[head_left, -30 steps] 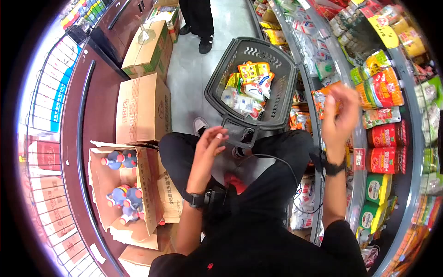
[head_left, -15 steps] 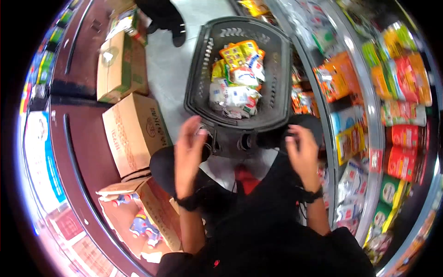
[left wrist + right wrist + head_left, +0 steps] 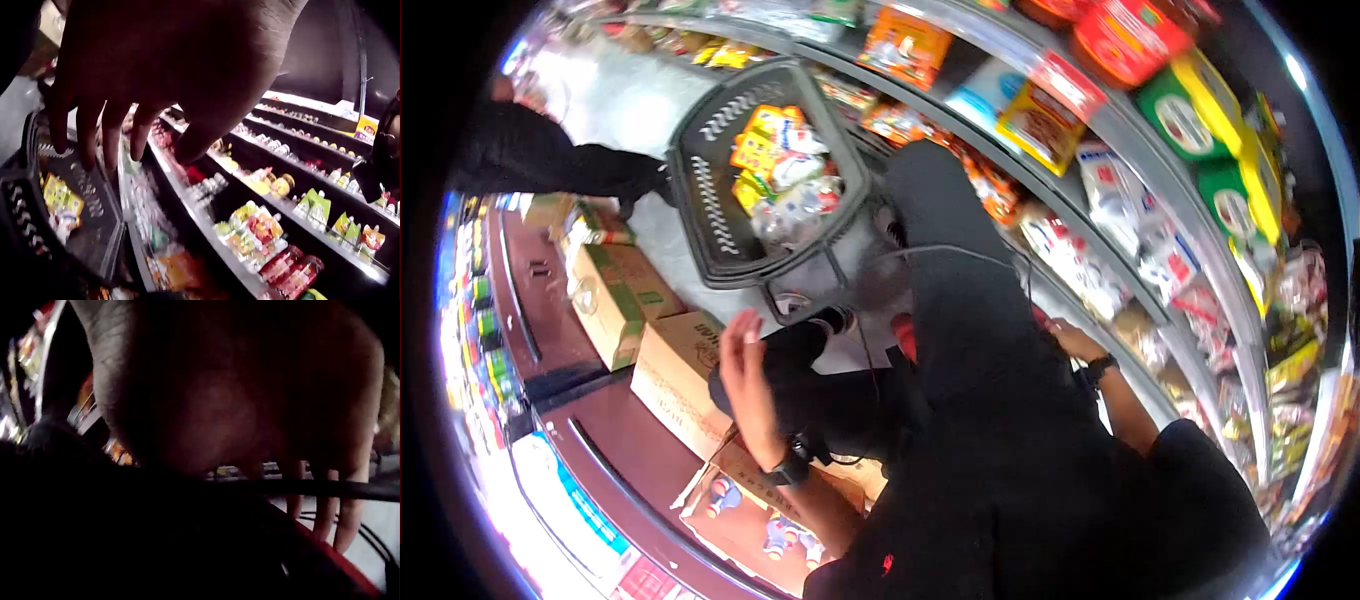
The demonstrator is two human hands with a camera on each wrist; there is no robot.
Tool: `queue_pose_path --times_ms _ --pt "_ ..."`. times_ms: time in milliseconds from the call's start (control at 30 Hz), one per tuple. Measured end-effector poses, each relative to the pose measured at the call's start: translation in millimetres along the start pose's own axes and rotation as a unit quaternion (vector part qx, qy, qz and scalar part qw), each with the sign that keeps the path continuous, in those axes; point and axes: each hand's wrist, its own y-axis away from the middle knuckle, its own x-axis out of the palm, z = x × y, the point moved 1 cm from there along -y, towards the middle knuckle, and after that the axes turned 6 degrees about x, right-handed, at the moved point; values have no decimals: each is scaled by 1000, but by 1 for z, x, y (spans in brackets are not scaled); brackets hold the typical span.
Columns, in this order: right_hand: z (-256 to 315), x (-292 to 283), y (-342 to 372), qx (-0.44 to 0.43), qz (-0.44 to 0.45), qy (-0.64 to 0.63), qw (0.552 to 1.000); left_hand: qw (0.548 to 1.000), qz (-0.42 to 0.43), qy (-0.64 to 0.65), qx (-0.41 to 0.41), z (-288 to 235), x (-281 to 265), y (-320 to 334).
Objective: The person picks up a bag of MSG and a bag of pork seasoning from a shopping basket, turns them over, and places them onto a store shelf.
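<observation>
My left hand [image 3: 747, 385] is raised beside my bent left knee, fingers extended and holding nothing. In the left wrist view its spread fingers overlap the dark grey shopping basket [image 3: 97, 247]. That basket [image 3: 700, 262] stands on the floor ahead, with yellow and white food packets [image 3: 770, 150] inside. My right hand [image 3: 1078, 342] is low beside my right thigh, close to a red edge [image 3: 1040, 316]. In the right wrist view its fingers reach straight down to this red edge [image 3: 350, 570], and the thumb is hidden.
Shelves [image 3: 1120, 110] of packaged food curve along the right. At left stand cardboard boxes [image 3: 685, 375] and a low open carton with blue-grey figures [image 3: 780, 537]. Another person's dark-clothed leg [image 3: 590, 170] is beside the basket. A thin cable [image 3: 960, 248] crosses my right leg.
My right hand has dropped from the shelf side down beside my thigh. The view has turned right, so the basket appears farther left. My left hand stays raised and holds nothing.
</observation>
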Motion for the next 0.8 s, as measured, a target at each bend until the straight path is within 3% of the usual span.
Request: queue_pose_path --times_ms 33,67,100,167,267,400,467,533,567,633,667,700,733,767,800 --pt "-35 10 -14 -74 9 -74 994 998 57 -38 0 5 20 6" --pt "-56 11 -16 -97 4 -16 995 996 88 24 -17 21 39 11" --pt "-34 2 14 17 25 -132 991 990 133 43 -21 30 56 16" --pt "-26 -1 40 90 64 -197 974 990 134 37 -34 39 79 19" --pt "-39 9 37 112 75 -258 957 995 86 6 -40 50 85 3" --pt "-52 9 17 110 100 -220 964 997 65 -30 18 64 73 -46" --pt "-19 -7 28 108 121 -209 964 989 73 -123 34 63 77 -62" --pt "-48 0 -1 102 169 -175 965 974 110 -194 41 66 77 -77" --pt "-54 2 -9 88 173 -161 968 958 131 -235 101 71 77 -82" --pt "-20 -10 -3 113 93 -63 987 958 158 -229 77 70 76 -88" --pt "-7 -20 -11 36 6 90 995 958 144 -224 106 76 73 -91" --pt "7 -31 -20 -47 -80 239 967 964 143 -204 92 75 68 -97" --pt "31 -45 -28 -128 -192 201 952 969 142 -186 80 69 61 -106" --pt "87 -67 -20 -156 -217 74 961 973 139 -169 70 66 53 -119" --pt "183 -96 16 -232 -288 129 920 974 106 -161 119 66 46 -132"
